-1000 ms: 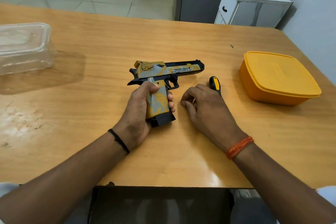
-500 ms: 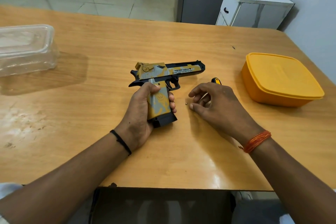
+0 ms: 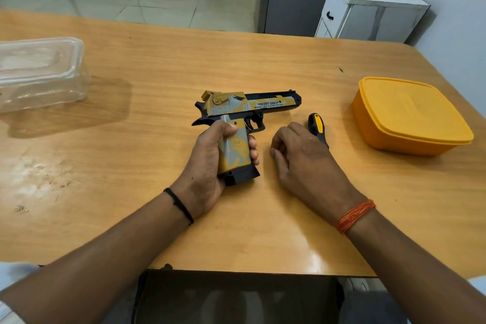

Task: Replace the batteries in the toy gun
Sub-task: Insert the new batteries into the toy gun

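Yellow-and-grey toy gun (image 3: 238,126) is held at the table's centre by the left hand (image 3: 210,166), which is wrapped round the grip: thumb across the near face just under the slide, fingertips (image 3: 253,151) seen curling round the far edge on the trigger side. The black base of the grip sticks out below the palm, toward the near edge of the wooden table (image 3: 157,218). The barrel is pointed right, beyond and past the fingers, and the printed side is turned up.

Right hand (image 3: 302,158) is laid knuckles-up on the table just right of the grip, apart from it. Its fingers are curled inward toward the gun; whether anything is pinched under them cannot be told. No contact with the gun is seen.

A black-and-yellow screwdriver (image 3: 317,126) is lying just beyond the right hand's knuckles, its handle showing and its lower part hidden behind the hand. Contact between hand and tool cannot be told.

A black band is worn on the left wrist, an orange thread on the right.

Farther right of the right fingers, well apart, an orange lidded box (image 3: 410,116) is set on the table. Far left of the left hand, a clear plastic container (image 3: 39,73) is placed near the table's edge.

Beyond the table, a white cabinet (image 3: 368,8) is stood on the tiled floor by the wall.
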